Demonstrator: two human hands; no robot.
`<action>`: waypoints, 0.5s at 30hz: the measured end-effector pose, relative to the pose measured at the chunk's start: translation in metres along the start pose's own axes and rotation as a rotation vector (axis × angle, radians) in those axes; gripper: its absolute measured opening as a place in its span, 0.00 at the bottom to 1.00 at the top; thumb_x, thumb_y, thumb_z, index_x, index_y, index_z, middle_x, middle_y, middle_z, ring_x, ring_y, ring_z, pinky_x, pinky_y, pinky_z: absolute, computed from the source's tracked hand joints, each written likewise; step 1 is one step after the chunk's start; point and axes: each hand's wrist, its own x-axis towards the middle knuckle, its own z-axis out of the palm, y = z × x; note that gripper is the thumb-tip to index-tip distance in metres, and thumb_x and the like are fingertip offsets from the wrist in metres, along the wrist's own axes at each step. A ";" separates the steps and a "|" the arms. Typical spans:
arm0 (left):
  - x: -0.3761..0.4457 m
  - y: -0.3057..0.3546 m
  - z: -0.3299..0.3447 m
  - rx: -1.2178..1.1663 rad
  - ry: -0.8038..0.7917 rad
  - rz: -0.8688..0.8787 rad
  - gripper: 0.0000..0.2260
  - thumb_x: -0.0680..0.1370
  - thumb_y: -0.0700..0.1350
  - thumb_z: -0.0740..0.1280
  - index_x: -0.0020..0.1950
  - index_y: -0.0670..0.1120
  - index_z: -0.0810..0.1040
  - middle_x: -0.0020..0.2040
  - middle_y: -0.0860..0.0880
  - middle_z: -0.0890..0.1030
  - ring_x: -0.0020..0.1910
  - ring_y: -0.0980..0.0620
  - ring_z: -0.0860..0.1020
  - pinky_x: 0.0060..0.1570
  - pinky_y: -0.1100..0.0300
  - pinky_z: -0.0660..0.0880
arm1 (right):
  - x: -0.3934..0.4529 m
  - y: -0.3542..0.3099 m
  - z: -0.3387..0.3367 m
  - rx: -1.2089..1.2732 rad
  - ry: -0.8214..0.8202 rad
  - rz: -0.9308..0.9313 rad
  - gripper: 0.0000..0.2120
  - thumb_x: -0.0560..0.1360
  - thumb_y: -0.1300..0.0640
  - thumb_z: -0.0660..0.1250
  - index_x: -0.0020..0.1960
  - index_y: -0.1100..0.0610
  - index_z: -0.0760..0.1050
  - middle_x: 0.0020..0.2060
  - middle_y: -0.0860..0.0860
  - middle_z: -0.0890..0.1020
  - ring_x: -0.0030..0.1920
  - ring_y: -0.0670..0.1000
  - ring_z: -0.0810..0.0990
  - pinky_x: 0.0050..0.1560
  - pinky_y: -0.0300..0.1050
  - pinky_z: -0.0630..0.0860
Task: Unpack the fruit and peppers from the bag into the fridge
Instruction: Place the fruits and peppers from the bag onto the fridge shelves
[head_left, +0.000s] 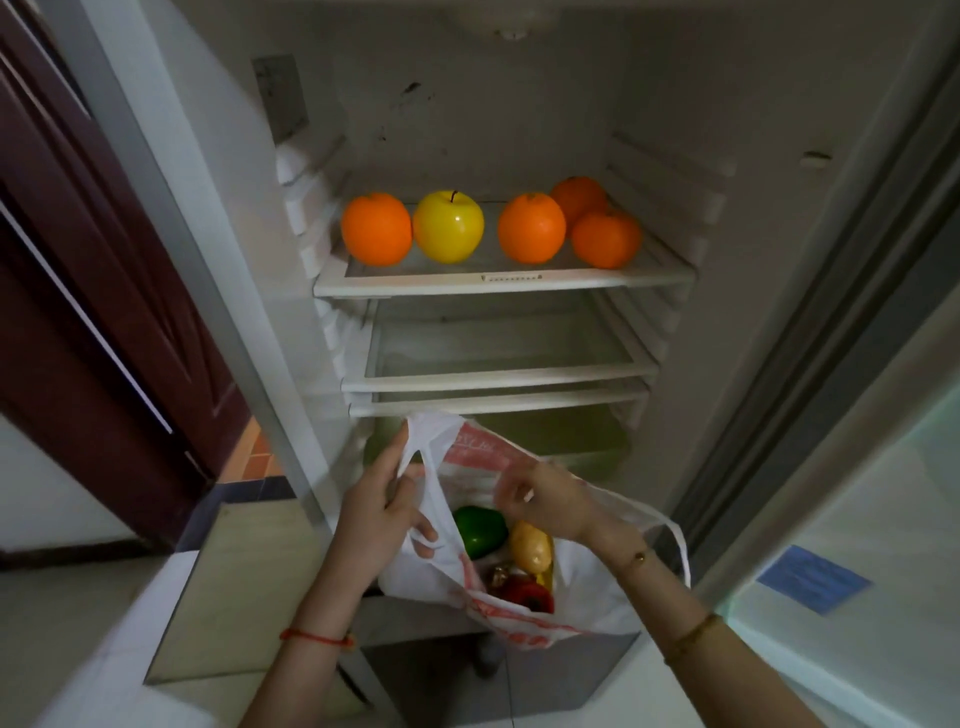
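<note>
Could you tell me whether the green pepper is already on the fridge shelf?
No, the green pepper lies inside the bag, below the top shelf.

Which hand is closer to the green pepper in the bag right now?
Left. The left hand grips the bag handle right beside the green pepper; the right hand pinches the bag's rim above the potato, slightly farther off.

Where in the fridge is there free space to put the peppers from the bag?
The middle shelf, under the fruit shelf, shows bare glass across its whole width. The top shelf is crowded: four oranges and the yellow apple fill it, leaving only a narrow gap between the apple and the middle orange. Both hands hold the bag below.
</note>
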 end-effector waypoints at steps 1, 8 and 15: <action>-0.003 0.000 -0.001 -0.001 0.003 0.000 0.26 0.82 0.41 0.58 0.77 0.59 0.55 0.53 0.50 0.79 0.32 0.45 0.84 0.30 0.53 0.82 | 0.000 0.008 0.014 -0.078 -0.054 0.022 0.06 0.76 0.56 0.67 0.51 0.54 0.80 0.52 0.50 0.83 0.51 0.46 0.80 0.54 0.41 0.77; -0.025 -0.006 -0.010 -0.055 0.026 0.004 0.26 0.82 0.41 0.60 0.74 0.63 0.58 0.52 0.49 0.81 0.31 0.44 0.83 0.31 0.49 0.82 | -0.011 0.051 0.061 -0.363 -0.212 0.052 0.31 0.79 0.55 0.61 0.79 0.57 0.54 0.73 0.58 0.67 0.68 0.59 0.71 0.67 0.48 0.68; -0.035 -0.010 -0.011 -0.055 0.035 0.004 0.26 0.82 0.42 0.61 0.77 0.59 0.58 0.39 0.46 0.82 0.29 0.46 0.83 0.30 0.53 0.81 | -0.008 0.065 0.074 -0.643 -0.253 0.082 0.32 0.79 0.53 0.62 0.78 0.58 0.52 0.75 0.57 0.60 0.75 0.59 0.60 0.75 0.51 0.57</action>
